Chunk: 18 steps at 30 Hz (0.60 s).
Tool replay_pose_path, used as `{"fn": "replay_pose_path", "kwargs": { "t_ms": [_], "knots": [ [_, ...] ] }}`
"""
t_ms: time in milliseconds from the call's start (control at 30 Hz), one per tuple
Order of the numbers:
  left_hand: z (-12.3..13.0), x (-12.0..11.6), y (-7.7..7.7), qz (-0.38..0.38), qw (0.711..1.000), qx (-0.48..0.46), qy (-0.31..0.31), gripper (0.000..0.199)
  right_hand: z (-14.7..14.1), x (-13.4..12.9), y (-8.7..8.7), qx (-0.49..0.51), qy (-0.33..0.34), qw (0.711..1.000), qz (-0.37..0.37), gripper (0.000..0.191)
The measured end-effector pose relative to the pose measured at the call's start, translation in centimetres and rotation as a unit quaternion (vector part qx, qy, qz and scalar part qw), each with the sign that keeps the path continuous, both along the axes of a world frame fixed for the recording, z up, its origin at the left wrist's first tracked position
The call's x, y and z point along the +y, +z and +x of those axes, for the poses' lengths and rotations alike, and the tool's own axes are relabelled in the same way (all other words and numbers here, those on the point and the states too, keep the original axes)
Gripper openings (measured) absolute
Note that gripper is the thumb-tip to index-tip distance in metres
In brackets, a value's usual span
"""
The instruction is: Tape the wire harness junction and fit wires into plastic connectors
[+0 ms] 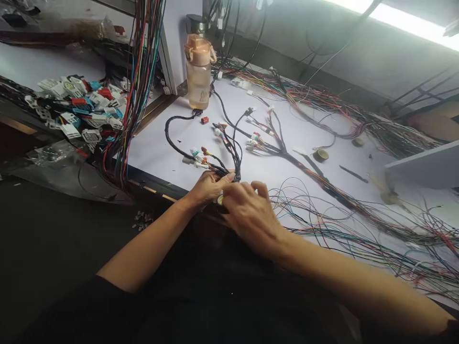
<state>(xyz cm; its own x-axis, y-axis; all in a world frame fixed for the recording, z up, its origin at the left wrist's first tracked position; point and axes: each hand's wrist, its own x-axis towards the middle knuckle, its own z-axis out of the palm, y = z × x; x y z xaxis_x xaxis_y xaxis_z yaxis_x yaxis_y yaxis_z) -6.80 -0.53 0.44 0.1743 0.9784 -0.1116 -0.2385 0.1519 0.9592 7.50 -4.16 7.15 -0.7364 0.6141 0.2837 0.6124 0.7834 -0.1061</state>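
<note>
At the table's front edge my left hand (211, 186) is closed around a wiring harness (236, 165), its thumb along the black-wrapped junction. Several branches fan out from there, ending in white, red, grey and green connectors (199, 156). My right hand (251, 210) is slightly blurred and curled close beside the junction. Below its fingertips shows part of a small roll of tape (220, 200) with a pale yellowish core, mostly hidden between the hands. A second black-wrapped harness (287, 155) with white connectors lies just beyond my right hand.
An orange-lidded bottle (199, 76) stands at the back left, near a loose red connector (204, 120). Connectors (86, 107) are heaped on the left shelf beside hanging wires (141, 71). Loose wires (358, 248) spread over the right side. A tape roll (321, 155) lies behind.
</note>
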Motion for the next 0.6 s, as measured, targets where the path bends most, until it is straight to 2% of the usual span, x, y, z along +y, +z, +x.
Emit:
{"fn": "replay_pose_path", "kwargs": {
  "t_ms": [100,200,300,400,500,567,600],
  "knots": [
    [-0.3,-0.2,-0.6,0.011,0.998,-0.053,-0.013,0.039,1.6,1.9,1.2,0.110,-0.018,0.984,-0.142,0.009],
    [-0.2,-0.2,-0.8,0.021,0.996,-0.083,0.009,0.039,4.0,3.9,1.2,0.192,-0.066,0.950,-0.239,0.015],
    [0.1,-0.2,-1.0,0.021,0.995,-0.096,0.026,0.037,6.1,5.5,-0.8,0.245,-0.076,0.908,-0.331,0.021],
    [0.4,-0.4,-1.1,0.003,0.990,-0.136,0.046,0.036,7.2,6.2,-3.7,0.317,-0.070,0.839,-0.437,0.024],
    [0.7,-0.9,-0.9,-0.067,0.980,-0.179,0.050,0.041,7.2,5.9,-6.0,0.360,-0.091,0.771,-0.518,0.025],
    [1.0,-1.6,-0.7,-0.108,0.971,-0.213,0.031,0.042,6.9,5.5,-6.6,0.385,-0.093,0.745,-0.537,0.026],
    [1.2,-2.0,-0.6,-0.120,0.966,-0.228,0.020,0.041,6.8,5.3,-6.6,0.391,-0.092,0.746,-0.531,0.026]
  ]
}}
